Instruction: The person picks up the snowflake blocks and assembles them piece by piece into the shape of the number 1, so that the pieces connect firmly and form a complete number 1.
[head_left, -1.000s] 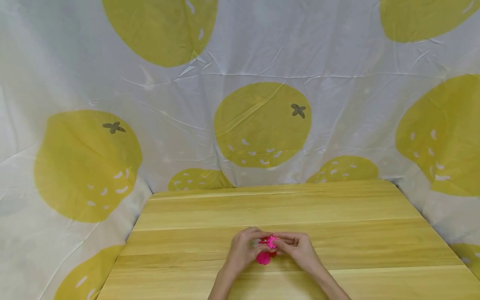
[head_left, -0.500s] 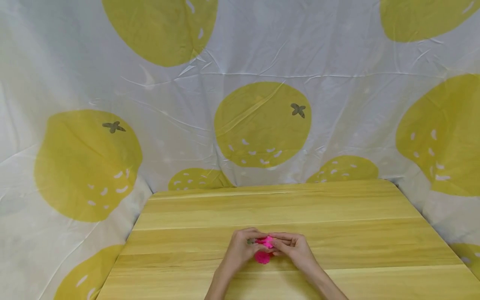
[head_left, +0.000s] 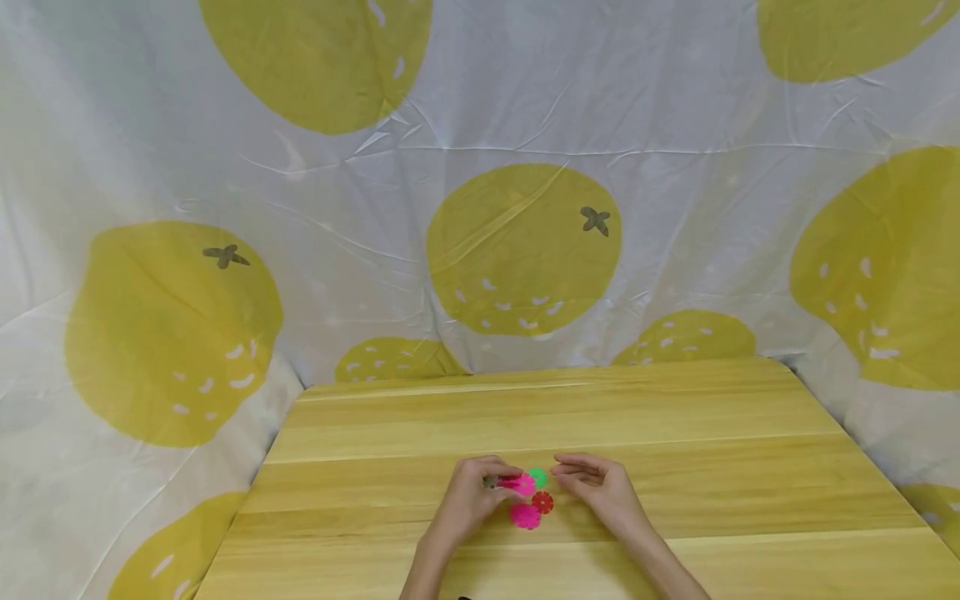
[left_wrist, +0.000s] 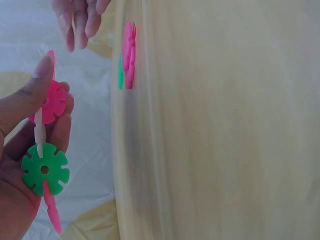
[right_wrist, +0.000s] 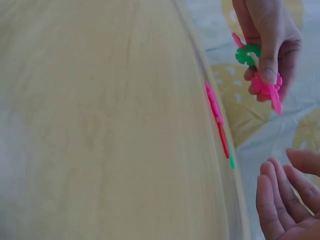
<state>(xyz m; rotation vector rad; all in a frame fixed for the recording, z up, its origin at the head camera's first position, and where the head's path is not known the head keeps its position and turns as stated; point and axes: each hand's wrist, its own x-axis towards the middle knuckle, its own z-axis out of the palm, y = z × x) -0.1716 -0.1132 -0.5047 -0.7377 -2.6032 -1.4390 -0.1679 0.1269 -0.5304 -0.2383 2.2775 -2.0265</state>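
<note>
My left hand point(head_left: 471, 493) pinches a chain of slotted plastic discs point(left_wrist: 45, 170) between thumb and fingers. Joined edge to edge, the chain has pink, white and green pieces, with another pink disc point(left_wrist: 49, 207) hanging from the green one. Apart from it on the right, my right hand point(head_left: 600, 490) touches nothing, its fingers loosely bent as the right wrist view shows. Between and below the hands, loose discs lie on the table: a pink disc point(head_left: 526, 516), a red disc point(head_left: 542, 502) and a green disc point(head_left: 537, 477).
The wooden table point(head_left: 675, 417) has light and dark plank bands. Behind and beside it hangs a white cloth point(head_left: 360, 233) printed with big yellow fruit.
My right hand has let go of the pink disc on the chain and moved off to the right. My left hand has shifted slightly left with the chain. The red and green loose discs now show.
</note>
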